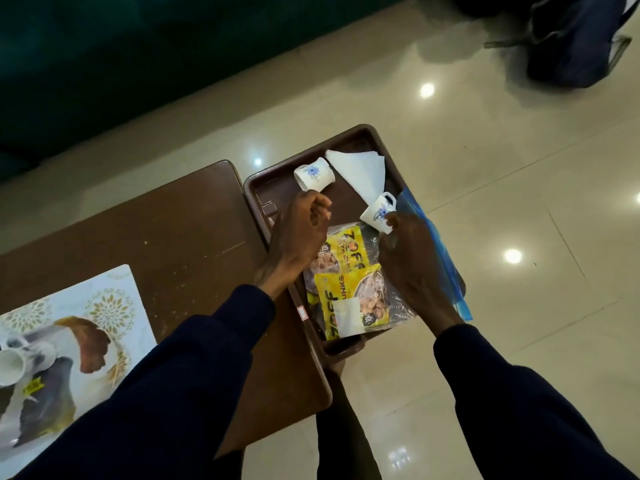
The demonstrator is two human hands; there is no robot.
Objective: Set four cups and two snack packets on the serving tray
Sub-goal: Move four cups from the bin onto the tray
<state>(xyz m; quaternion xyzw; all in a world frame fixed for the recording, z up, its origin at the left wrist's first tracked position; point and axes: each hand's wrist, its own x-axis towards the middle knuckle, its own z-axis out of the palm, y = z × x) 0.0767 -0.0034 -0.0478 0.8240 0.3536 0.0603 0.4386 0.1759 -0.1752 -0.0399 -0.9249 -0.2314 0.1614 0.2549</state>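
A brown serving tray [254, 192] juts past the right end of the brown table. My left hand [301, 230] pinches the rim of a white cup with a blue flower [313, 174] at the tray's far left. My right hand [412, 258] grips a second matching cup [377, 211] by its base, tilted over the tray's right side. Two yellow snack packets [346, 254] [341, 299] lie in a clear bag on the near part of the tray. More white cups [15, 362] rest at the far left on a printed sheet.
White folded napkins [360, 171] lie at the tray's far end. A blue-edged plastic bag [436, 247] hangs over the tray's right rim. The brown table [166, 233] carries a printed sheet [69, 341]. A dark bag [575, 39] sits on the tiled floor, far right.
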